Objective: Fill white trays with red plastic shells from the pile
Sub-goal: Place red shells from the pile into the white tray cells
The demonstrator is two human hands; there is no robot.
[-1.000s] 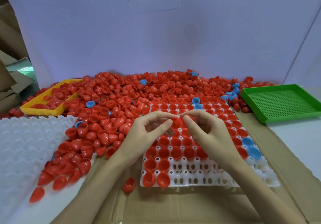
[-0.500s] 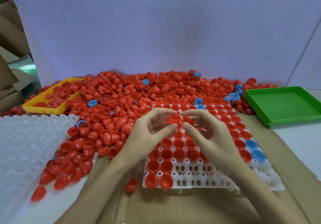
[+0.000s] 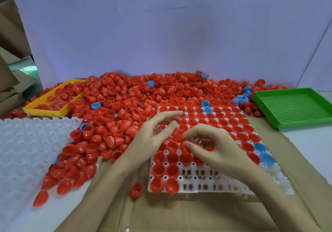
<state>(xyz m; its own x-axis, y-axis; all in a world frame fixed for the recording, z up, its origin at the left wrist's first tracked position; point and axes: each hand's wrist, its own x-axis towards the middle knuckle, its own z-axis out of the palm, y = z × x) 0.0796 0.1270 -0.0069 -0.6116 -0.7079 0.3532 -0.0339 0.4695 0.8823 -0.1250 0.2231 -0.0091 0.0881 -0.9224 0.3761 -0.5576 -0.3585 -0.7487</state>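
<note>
A white tray lies on cardboard in front of me. Its far rows hold red shells, while most of its near rows are bare. A big pile of red shells spreads behind and to the left of it. My right hand hovers over the tray's middle and pinches a red shell between thumb and fingertips. Just to its left, my left hand is over the tray's left part, fingers spread, with nothing seen in it.
A second white tray, with no shells in it, lies at the left. A yellow tray with red shells is at the back left, a green tray at the right. Blue shells sit in the tray's right side. One loose red shell lies on the cardboard.
Both hands held a red shell together over the tray's far rows. Now the right hand alone has it, lower and nearer me, and the left hand has opened.
</note>
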